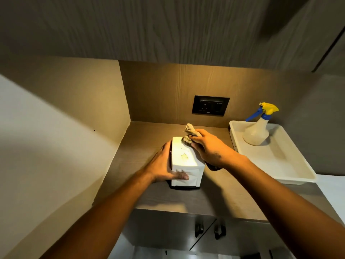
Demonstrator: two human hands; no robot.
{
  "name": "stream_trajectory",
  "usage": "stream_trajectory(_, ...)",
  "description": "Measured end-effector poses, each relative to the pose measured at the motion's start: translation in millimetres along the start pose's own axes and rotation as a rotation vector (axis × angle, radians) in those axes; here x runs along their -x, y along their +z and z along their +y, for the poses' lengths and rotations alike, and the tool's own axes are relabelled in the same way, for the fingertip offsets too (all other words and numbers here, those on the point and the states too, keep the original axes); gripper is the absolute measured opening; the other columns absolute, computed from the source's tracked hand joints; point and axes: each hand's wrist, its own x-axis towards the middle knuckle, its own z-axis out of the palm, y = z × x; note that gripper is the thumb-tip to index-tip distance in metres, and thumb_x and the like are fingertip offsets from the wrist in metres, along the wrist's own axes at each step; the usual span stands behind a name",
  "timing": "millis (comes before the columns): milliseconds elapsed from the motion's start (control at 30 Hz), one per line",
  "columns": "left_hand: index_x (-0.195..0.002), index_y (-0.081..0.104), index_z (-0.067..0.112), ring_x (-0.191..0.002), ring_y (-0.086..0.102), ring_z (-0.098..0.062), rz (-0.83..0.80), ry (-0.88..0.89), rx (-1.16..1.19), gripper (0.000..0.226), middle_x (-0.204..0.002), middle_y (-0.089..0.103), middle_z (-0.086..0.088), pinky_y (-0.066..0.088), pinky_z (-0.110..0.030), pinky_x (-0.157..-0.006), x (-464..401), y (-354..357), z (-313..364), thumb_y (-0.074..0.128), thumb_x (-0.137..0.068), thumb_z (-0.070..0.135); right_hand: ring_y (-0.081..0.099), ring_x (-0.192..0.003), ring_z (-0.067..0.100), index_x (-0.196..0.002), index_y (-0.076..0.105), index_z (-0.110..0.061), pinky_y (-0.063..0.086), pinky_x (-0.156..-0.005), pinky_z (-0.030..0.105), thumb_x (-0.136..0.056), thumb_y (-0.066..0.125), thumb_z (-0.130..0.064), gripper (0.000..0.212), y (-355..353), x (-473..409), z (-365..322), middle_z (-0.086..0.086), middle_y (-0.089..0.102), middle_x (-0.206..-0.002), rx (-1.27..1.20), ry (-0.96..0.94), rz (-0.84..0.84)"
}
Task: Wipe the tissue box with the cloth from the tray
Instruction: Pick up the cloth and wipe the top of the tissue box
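A white tissue box (pixel 183 157) with a dark base stands on the wooden counter (pixel 149 139), a yellowish smear on its top. My left hand (pixel 164 165) grips its left side, thumb across the near face. My right hand (pixel 209 146) holds a crumpled beige cloth (pixel 190 132) and presses it against the far right part of the box top. The white tray (pixel 276 159) lies to the right on the counter.
A spray bottle (pixel 256 130) with a yellow and blue trigger stands in the tray's far corner. A black wall socket (pixel 210 105) sits on the back panel. A side wall closes the left, an overhead cabinet hangs above, and cabinet handles (pixel 209 229) show below the counter edge.
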Motion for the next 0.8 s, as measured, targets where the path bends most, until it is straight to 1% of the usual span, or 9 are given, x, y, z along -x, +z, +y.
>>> stream_trajectory(133,-0.152,0.022,0.037,-0.130,0.049,-0.013,0.003,0.011,-0.011,0.134,-0.146,0.046,0.007,0.048,-0.047,-0.109,1,0,-2,0.093,-0.045,0.076,0.050,-0.116,0.028,-0.130,0.055,-0.015,0.042,-0.094,0.031,-0.097,0.044,-0.032,0.039,-3,-26,-18,0.007,0.037,-0.146,0.018,-0.039,-0.046)
stream_trajectory(267,-0.151,0.023,0.044,-0.127,0.048,-0.004,0.009,0.056,-0.013,0.129,-0.145,0.044,0.019,0.045,-0.029,-0.105,3,0,-3,0.091,-0.047,0.078,0.054,-0.106,0.023,-0.126,0.055,-0.020,0.046,-0.081,0.026,-0.096,0.042,-0.037,0.037,2,3,-32,0.003,0.036,-0.145,0.024,-0.241,-0.060)
stream_trajectory(333,-0.152,0.021,0.045,-0.125,0.047,0.000,0.007,0.064,-0.003,0.130,-0.142,0.042,0.023,0.041,-0.021,-0.102,4,1,-1,0.091,-0.046,0.078,0.054,-0.110,0.022,-0.128,0.052,-0.025,0.050,-0.086,0.031,-0.096,0.037,-0.044,0.041,-1,25,-24,0.001,0.031,-0.149,-0.002,-0.252,-0.094)
stream_trajectory(367,-0.153,0.021,0.043,-0.125,0.048,-0.001,0.010,0.058,0.014,0.133,-0.140,0.044,0.021,0.043,-0.023,-0.102,4,1,-1,0.093,-0.046,0.076,0.053,-0.113,0.023,-0.129,0.051,-0.026,0.050,-0.090,0.033,-0.096,0.035,-0.047,0.043,-4,29,-17,0.000,0.030,-0.150,-0.006,-0.215,-0.100)
stream_trajectory(433,-0.155,0.020,0.037,-0.127,0.050,-0.008,0.011,0.037,0.043,0.137,-0.143,0.046,0.013,0.047,-0.033,-0.106,4,1,0,0.095,-0.046,0.071,0.051,-0.118,0.026,-0.132,0.051,-0.022,0.045,-0.094,0.031,-0.096,0.038,-0.044,0.044,-8,23,-4,0.004,0.033,-0.149,0.020,-0.131,-0.078)
stream_trajectory(500,-0.156,0.020,0.033,-0.132,0.049,-0.015,0.006,0.023,0.046,0.138,-0.148,0.046,0.005,0.048,-0.043,-0.110,2,0,2,0.096,-0.046,0.067,0.050,-0.118,0.029,-0.133,0.052,-0.018,0.041,-0.093,0.029,-0.097,0.043,-0.037,0.041,-8,4,-2,0.008,0.038,-0.145,0.055,-0.062,-0.056)
stream_trajectory(567,-0.155,0.021,0.032,-0.132,0.050,-0.017,0.003,0.004,0.037,0.137,-0.148,0.047,0.002,0.048,-0.049,-0.110,2,0,4,0.097,-0.046,0.067,0.050,-0.115,0.029,-0.131,0.054,-0.018,0.042,-0.092,0.031,-0.097,0.044,-0.034,0.039,-5,-12,-11,0.009,0.039,-0.144,0.064,-0.056,-0.056)
stream_trajectory(700,-0.154,0.022,0.033,-0.133,0.048,-0.016,0.009,0.014,-0.013,0.135,-0.150,0.046,0.004,0.047,-0.048,-0.111,6,-1,5,0.093,-0.047,0.074,0.055,-0.108,0.027,-0.129,0.055,-0.022,0.048,-0.087,0.031,-0.096,0.044,-0.036,0.038,-2,0,-32,0.007,0.035,-0.146,0.058,-0.174,-0.087)
stream_trajectory(800,-0.155,0.025,0.032,-0.134,0.049,-0.012,0.010,0.047,0.024,0.132,-0.149,0.048,0.006,0.048,-0.045,-0.110,5,1,4,0.096,-0.050,0.069,0.054,-0.114,0.025,-0.131,0.050,-0.029,0.049,-0.089,0.031,-0.095,0.035,-0.048,0.043,-5,39,-33,0.001,0.030,-0.150,0.001,-0.237,-0.123)
